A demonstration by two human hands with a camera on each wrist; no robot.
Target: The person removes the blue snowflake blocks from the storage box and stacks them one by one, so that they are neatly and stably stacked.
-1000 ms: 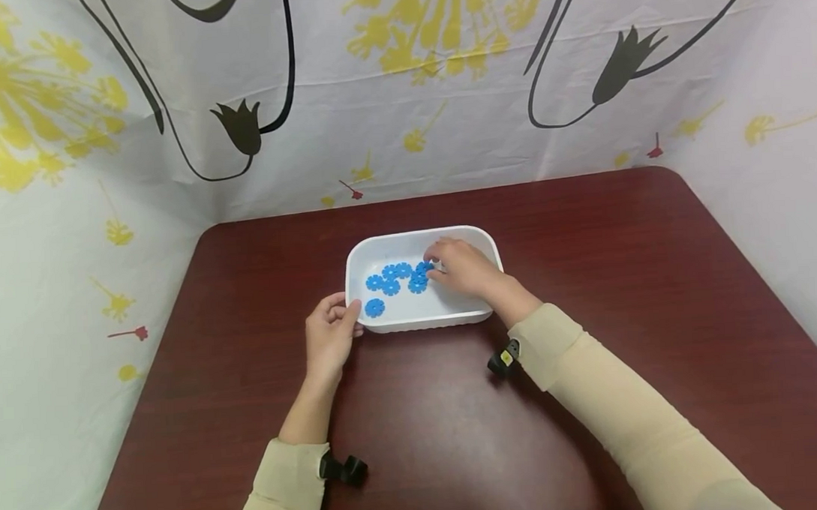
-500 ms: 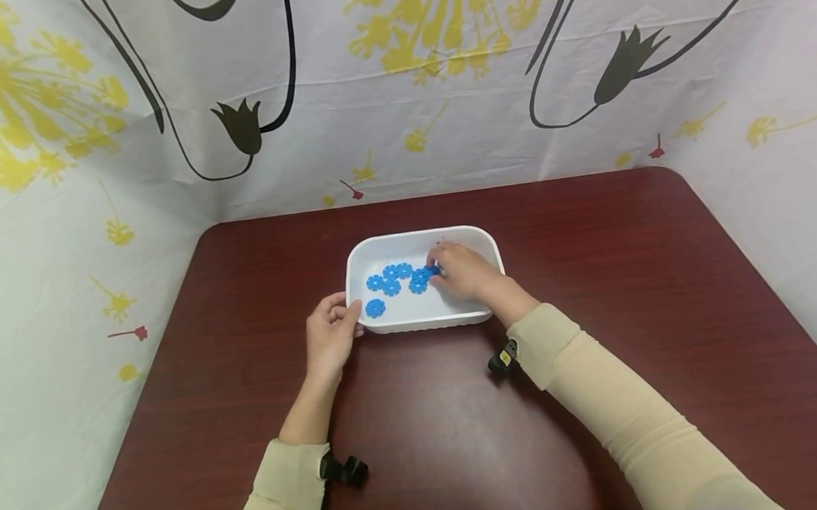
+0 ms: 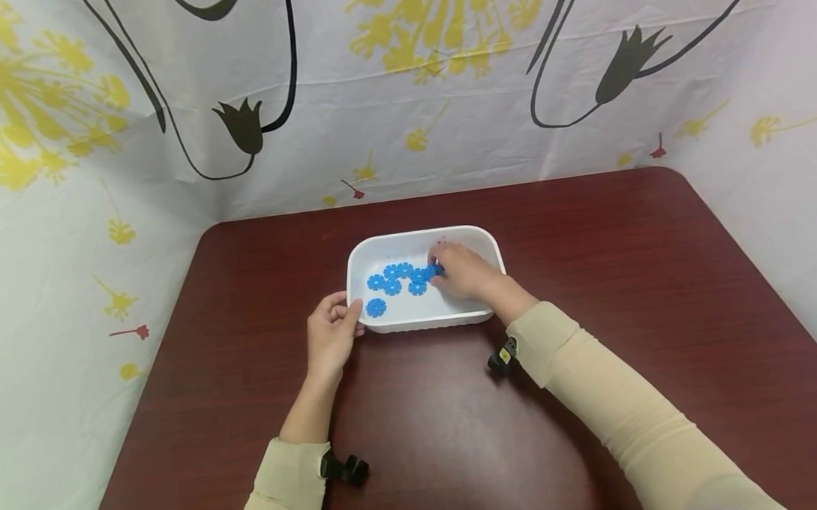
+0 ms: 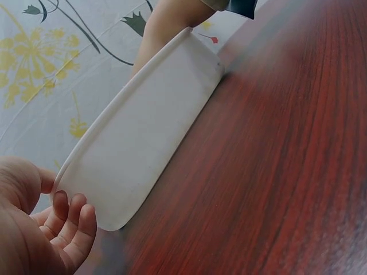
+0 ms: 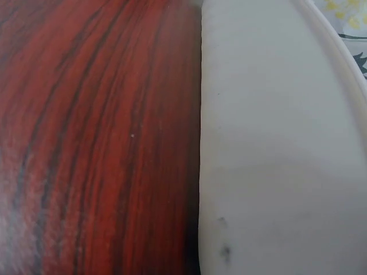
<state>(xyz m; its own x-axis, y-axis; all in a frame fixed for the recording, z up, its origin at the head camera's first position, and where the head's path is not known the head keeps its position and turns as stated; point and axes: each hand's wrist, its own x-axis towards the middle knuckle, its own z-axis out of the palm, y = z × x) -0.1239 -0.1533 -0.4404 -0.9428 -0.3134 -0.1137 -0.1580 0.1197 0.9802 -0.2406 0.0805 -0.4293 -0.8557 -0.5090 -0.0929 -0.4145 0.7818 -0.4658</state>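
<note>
A white plastic tub (image 3: 444,318) holds several blue flower-shaped interlocking discs (image 3: 392,286). My left hand (image 3: 330,336) grips the tub's near left corner, thumb on the rim; in the left wrist view the left hand (image 4: 49,223) has its fingers against the outer wall. Inside the tub, my right hand (image 3: 466,272) bends its fingers around a blue disc (image 3: 433,271) at the right of the pile, partly hidden by the fingertips. One blue disc (image 3: 376,307) lies apart near the left corner. The right wrist view shows the tub's outer wall (image 5: 275,137), not the hand.
The tub stands on a dark red wood-grain table (image 3: 455,418). A white cloth with yellow and grey flower prints (image 3: 404,135) hangs behind it and at both sides. Small black devices are strapped to both cuffs.
My right hand has shifted slightly to the right inside the tub, and the blue disc at its fingertips has moved right with it. The left hand keeps its hold on the corner.
</note>
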